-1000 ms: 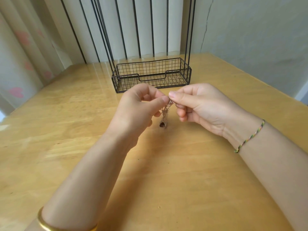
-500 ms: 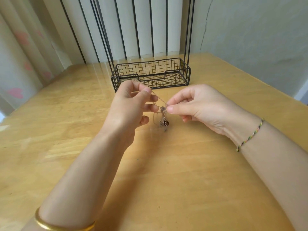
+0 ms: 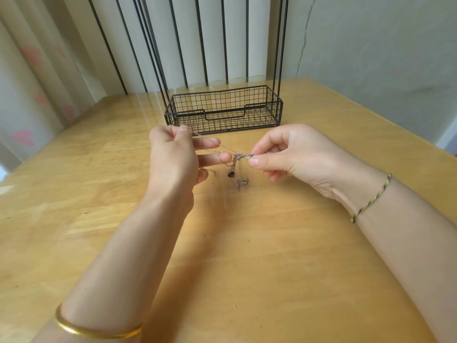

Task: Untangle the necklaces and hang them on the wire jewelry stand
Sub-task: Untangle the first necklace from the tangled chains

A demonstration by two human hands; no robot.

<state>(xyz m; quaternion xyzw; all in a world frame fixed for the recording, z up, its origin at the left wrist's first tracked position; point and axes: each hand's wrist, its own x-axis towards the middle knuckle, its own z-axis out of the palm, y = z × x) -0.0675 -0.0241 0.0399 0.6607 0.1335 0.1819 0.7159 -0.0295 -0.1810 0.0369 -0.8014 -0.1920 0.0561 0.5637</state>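
The tangled necklaces are stretched crosswise between two pinches. Loose chain is pinched by the left hand, the knot by the right hand.

Upper centre of frame: the wire jewelry stand sits on the surface. Its basket base and tall upright rods block the far middle. Bare wood shows to the left and right of the stand, bounded by the curtain at upper left and the wall at upper right.

Centre: the left hand and right hand hold the necklaces stretched between them, near the basket front. Chains and pendants hang across that gap.

Lower frame: both forearms cross the near surface, with bare wood between them.
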